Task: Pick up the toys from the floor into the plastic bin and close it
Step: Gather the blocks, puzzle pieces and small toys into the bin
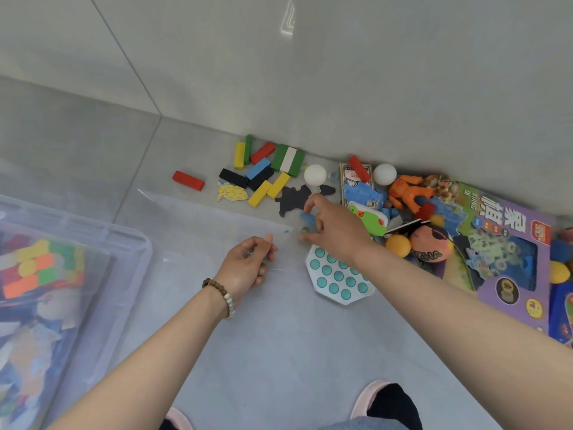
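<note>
The clear plastic bin (102, 243) stands at the left with coloured blocks and other toys inside. A clear plastic bag (192, 218) lies flat on the floor beside it. My left hand (248, 268), with a bead bracelet on the wrist, has its fingers curled and grips the bag's edge; something small and bluish shows between the fingers. My right hand (335, 225) reaches past the bag's far corner and pinches a small blue toy piece (306, 217), with a tiny marble (302, 231) under its fingertips. Toys lie along the wall: wooden blocks (263, 169), white balls (315, 174) and an orange figure (409, 190).
A teal pop-it board (335, 280) lies under my right forearm. A purple game box (508, 243), a stuffed ball (431, 243), an orange ball (397, 245) and a card box (350, 181) crowd the right. A lone red block (188, 180) lies left. The grey wall runs behind; my feet are at the bottom.
</note>
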